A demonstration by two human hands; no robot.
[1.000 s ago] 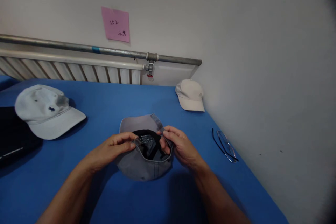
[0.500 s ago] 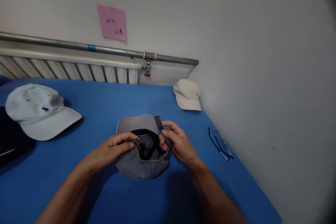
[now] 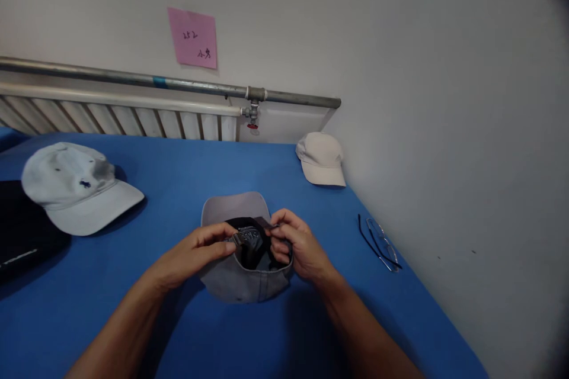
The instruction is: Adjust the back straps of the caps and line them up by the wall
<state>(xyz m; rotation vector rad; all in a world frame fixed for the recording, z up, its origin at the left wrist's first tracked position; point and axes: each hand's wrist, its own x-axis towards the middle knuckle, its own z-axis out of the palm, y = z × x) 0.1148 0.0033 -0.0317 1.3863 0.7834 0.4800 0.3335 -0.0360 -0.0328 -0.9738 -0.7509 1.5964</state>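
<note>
1. Gray baseball cap (image 3: 244, 286): brim pointing away, opening turned up, between both hands at the middle of the blue-covered surface (image 3: 213, 166); whether its crown rests there or hangs just above cannot be told.
2. Left hand (image 3: 189, 256): reaching in from the lower left, palm down, thumb and forefinger pinching the cap's left rear edge at a small clasp (image 3: 237, 239).
3. Right hand (image 3: 304, 246): wrist angled inward, thumb and forefinger pinching the dark strap (image 3: 262, 222), the lower fingers curled at the opening's right edge.
4. Hard to make out: the clasp's details, partly behind the left fingertips, and the shadowed lining. Both forearms run off the bottom; a black item (image 3: 31, 243) beside the white baseball cap (image 3: 71, 172) is cut off at left.
5. Edges: blue cover stretches from the gray cap to the beige cap (image 3: 320, 151) by the wall (image 3: 444, 100); eyeglasses (image 3: 382, 249) lie near the right edge, well apart from the right hand.
</note>
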